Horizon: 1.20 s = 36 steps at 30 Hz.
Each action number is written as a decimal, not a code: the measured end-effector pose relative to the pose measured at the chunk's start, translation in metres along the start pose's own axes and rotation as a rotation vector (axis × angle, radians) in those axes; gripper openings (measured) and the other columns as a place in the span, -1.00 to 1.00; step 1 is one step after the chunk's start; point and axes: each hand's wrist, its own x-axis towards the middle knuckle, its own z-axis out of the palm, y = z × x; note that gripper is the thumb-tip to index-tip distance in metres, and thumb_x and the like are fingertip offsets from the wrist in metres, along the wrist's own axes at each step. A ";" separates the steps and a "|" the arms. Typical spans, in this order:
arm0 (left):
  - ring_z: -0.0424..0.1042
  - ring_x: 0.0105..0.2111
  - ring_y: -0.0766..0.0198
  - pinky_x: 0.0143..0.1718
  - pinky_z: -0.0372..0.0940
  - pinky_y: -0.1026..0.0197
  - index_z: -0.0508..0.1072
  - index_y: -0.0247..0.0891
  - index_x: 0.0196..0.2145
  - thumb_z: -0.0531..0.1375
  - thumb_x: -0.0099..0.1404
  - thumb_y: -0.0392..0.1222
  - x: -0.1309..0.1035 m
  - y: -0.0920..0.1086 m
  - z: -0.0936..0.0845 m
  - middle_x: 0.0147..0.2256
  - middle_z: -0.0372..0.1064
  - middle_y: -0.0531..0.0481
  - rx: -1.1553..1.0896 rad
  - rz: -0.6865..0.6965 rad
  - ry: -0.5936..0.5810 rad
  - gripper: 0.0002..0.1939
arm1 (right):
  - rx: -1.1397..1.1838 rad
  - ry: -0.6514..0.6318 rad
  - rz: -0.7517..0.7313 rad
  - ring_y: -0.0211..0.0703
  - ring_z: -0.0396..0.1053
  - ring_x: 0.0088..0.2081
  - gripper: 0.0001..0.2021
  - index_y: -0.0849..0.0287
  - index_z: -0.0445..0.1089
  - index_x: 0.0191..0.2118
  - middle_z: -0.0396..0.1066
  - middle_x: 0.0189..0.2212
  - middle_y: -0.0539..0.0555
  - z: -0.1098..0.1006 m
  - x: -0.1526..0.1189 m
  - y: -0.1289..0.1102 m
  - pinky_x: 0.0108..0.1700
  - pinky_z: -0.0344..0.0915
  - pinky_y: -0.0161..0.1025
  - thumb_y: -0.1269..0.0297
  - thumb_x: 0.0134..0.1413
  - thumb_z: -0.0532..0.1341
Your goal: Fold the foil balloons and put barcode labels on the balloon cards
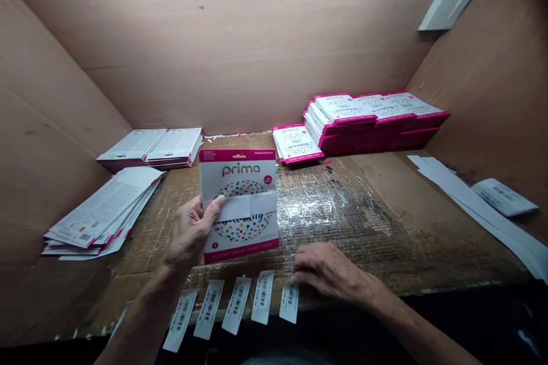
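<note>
My left hand (192, 228) grips a flat "prima" packet (240, 251) by its left edge, thumb on the front. The packet stands upright, white with pink bands and a dotted balloon picture. A blank white strip (240, 208) lies across its middle, its left end beneath my thumb. At the table's front edge, my right hand (329, 274) has its fingers curled together at the upper end of the rightmost barcode label (289, 303); the fingertips are partly hidden. Several more barcode labels (236, 305) hang in a row along that edge, left of this hand.
Stacked packets (377, 125) stand at the back right, with a smaller pile (297, 144) beside them. On the left are face-down packets (158, 145) and a loose fanned pile (103, 211). White paper strips (479, 205) and a labelled white piece (505, 197) lie right. Wooden walls (257, 40) enclose the table.
</note>
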 end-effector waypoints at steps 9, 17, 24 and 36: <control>0.43 -0.57 0.22 -0.56 0.29 0.26 0.43 -0.30 -0.29 0.29 0.16 0.09 -0.002 -0.017 0.021 -0.52 0.49 0.02 0.039 0.013 -0.064 -0.63 | 0.791 0.539 0.109 -0.23 0.37 -0.48 -0.71 0.17 0.40 -0.45 0.44 -0.52 0.00 -0.014 0.043 -0.035 -0.40 0.34 -0.27 0.08 -0.12 0.41; 0.51 -0.45 0.13 -0.49 0.31 0.26 0.48 -0.34 -0.21 0.25 0.18 0.12 0.002 -0.020 0.028 -0.43 0.55 -0.06 0.100 0.076 -0.038 -0.57 | 0.749 0.745 0.179 -0.23 0.33 -0.50 -0.65 0.17 0.37 -0.47 0.41 -0.54 0.00 -0.002 0.078 -0.026 -0.44 0.32 -0.27 -0.01 -0.16 0.40; 0.53 -0.39 0.09 -0.41 0.36 0.23 0.49 -0.36 -0.16 0.23 0.20 0.13 0.005 -0.017 0.029 -0.38 0.57 -0.11 0.175 0.111 -0.028 -0.53 | 0.645 0.792 0.201 -0.20 0.31 -0.50 -0.64 0.16 0.37 -0.48 0.40 -0.54 0.01 0.000 0.088 -0.020 -0.44 0.28 -0.26 -0.06 -0.12 0.36; 0.51 -0.47 0.08 -0.53 0.36 0.22 0.44 -0.28 -0.32 0.26 0.15 0.15 0.005 -0.013 0.033 -0.46 0.54 -0.06 0.187 0.081 -0.002 -0.60 | 0.222 0.928 0.293 0.09 0.42 -0.13 -0.34 0.14 0.33 -0.06 0.44 -0.13 0.21 -0.005 0.102 -0.008 -0.14 0.35 -0.06 -0.18 -0.24 0.38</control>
